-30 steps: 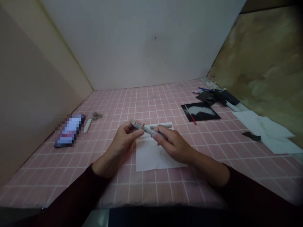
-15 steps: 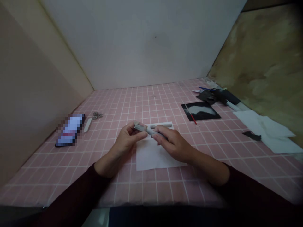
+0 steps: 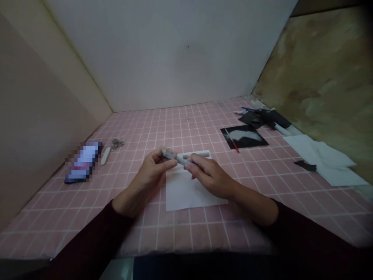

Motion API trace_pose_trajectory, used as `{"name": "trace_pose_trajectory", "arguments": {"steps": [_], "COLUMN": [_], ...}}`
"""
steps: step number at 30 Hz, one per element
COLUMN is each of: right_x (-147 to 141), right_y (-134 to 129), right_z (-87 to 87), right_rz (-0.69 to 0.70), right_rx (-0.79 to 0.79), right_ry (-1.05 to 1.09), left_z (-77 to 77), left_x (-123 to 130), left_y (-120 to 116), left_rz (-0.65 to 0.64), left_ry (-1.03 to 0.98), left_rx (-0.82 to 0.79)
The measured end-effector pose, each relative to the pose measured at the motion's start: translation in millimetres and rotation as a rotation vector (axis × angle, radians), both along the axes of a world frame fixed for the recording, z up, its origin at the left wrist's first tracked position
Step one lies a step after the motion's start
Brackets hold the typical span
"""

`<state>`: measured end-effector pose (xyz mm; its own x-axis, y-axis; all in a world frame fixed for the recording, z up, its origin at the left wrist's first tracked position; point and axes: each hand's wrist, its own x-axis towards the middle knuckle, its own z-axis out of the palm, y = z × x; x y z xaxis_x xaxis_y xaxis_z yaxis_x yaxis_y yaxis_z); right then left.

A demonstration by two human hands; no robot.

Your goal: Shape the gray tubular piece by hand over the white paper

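Observation:
My left hand (image 3: 154, 167) pinches the far left end of a thin grey rod-like piece (image 3: 181, 160), where a paler bit shows at the fingertips. Around the other end of the same piece are the fingers of my right hand (image 3: 214, 177). The piece slants down to the right above a white sheet of paper (image 3: 192, 194). A second grey stick (image 3: 200, 154) lies on the far edge of that sheet, just beyond my right fingers. What exactly the held piece is cannot be made out.
A pink checked cloth (image 3: 140, 132) covers the table. At left lie a phone (image 3: 84, 161), a white strip (image 3: 106, 155) and scissors (image 3: 116, 144). At right are a black sheet (image 3: 244, 136), a red-tipped stick (image 3: 234, 145), dark scraps (image 3: 252, 119) and white papers (image 3: 323, 155).
The view has shifted slightly, so most things appear a little further left. Between my hands, slightly more of the grey piece shows. Both hands keep their hold.

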<state>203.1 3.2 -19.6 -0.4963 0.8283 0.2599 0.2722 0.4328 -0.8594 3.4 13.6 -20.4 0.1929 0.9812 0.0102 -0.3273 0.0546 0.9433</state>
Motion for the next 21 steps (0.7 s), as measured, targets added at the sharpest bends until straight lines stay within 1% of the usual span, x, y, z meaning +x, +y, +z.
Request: {"name": "trace_pose_trajectory", "arguments": {"steps": [3,8,12,14,19,21], "right_x": [0.3,0.1,-0.1,-0.4,-0.3,0.8], "right_y": [-0.5,-0.2,0.0,-0.3,-0.2,-0.3], "right_z": [1.0,-0.8,-0.2,0.8,0.5,0.1], "right_rz": [-0.009,0.016,-0.005,-0.008,0.015,0.005], "right_rx": [-0.002,0.011,-0.006,-0.002,0.019,0.038], "right_ry": [-0.004,-0.015,-0.007,-0.001,-0.026,-0.032], "left_z": [0.7,-2.8,2.0,3.7,-0.5,-0.2], "left_x": [-3.0,-0.7,-3.7,-4.6,-0.8,-1.4], "left_y": [2.2,-0.8,2.9,3.2,-0.5,0.8], "left_rz": [0.041,-0.073,0.012,0.019,-0.078,-0.009], "left_ry": [-0.013,0.029,0.013,-0.001,0.030,0.025], "left_rx": [0.062,-0.029,0.057,0.072,-0.030,0.017]}}
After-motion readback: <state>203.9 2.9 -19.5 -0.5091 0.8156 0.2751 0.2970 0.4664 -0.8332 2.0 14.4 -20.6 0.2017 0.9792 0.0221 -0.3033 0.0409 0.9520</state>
